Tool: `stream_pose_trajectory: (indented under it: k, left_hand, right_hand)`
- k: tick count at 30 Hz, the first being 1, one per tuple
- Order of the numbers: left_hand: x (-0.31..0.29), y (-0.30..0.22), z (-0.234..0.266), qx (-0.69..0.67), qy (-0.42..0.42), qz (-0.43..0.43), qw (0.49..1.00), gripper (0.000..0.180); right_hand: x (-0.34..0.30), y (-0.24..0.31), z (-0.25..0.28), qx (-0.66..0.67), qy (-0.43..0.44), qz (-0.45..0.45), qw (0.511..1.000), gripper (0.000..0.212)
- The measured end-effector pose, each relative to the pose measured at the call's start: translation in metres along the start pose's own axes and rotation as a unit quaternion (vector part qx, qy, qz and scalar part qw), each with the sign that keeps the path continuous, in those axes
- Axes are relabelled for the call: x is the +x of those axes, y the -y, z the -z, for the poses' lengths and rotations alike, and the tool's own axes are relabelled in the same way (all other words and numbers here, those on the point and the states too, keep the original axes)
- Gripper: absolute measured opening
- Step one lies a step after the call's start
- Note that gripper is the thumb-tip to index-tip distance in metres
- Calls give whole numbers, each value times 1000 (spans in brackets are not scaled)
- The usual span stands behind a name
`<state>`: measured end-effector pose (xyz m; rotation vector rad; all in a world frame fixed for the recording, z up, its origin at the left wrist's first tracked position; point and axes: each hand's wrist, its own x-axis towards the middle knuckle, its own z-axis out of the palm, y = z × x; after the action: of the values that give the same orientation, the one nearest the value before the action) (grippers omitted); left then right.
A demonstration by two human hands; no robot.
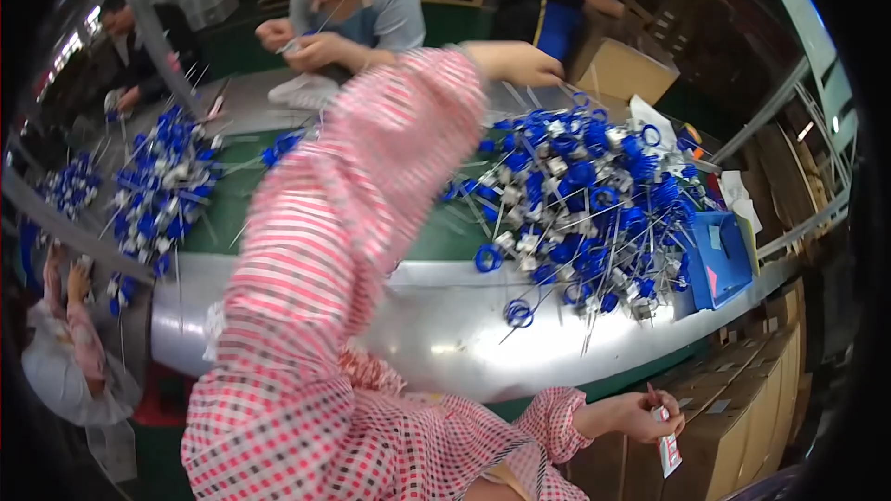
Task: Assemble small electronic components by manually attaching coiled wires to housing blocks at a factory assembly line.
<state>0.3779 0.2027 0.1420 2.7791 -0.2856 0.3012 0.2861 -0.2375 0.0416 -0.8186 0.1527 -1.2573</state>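
My left arm, in a red and white checked sleeve, stretches across the bench. My left hand point(522, 64) is at the far edge of a large pile of parts point(575, 195): blue coils with white blocks and long thin metal rods. Its fingers are curled together beside some rods; what they hold, if anything, is hidden. At the lower right, away from the bench, my right hand point(645, 416) is closed round a small white packet point(668, 453) with red marks. A thin reddish tip pokes up between its fingers.
A blue bin point(719, 260) stands right of the pile, an open carton point(626, 70) behind it. More blue parts point(162, 186) lie at the left. Stacked cartons point(742, 399) are at the lower right. Across the bench a person point(357, 14) works with both hands; others are nearby. Metal frame bars point(784, 121) rise at the right.
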Motion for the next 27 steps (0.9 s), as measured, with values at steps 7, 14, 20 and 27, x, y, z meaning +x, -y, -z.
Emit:
stream_pose_trajectory:
  k: [7,14,20,27]
  left_hand:
    - [-317,114,67,139,35,236,961,21]
    - [-418,103,5,28,-60,296,953,18]
    - [-373,109,-49,127,107,420,892,34]
    - [-376,105,-26,163,172,441,866,42]
  right_hand:
    - [-21,19,25,72,211,35,974,4]
    - [-62,63,5,65,303,44,950,9]
    - [-115,117,-47,71,225,-33,971,16]
    - [-117,93,-45,41,235,-26,971,18]
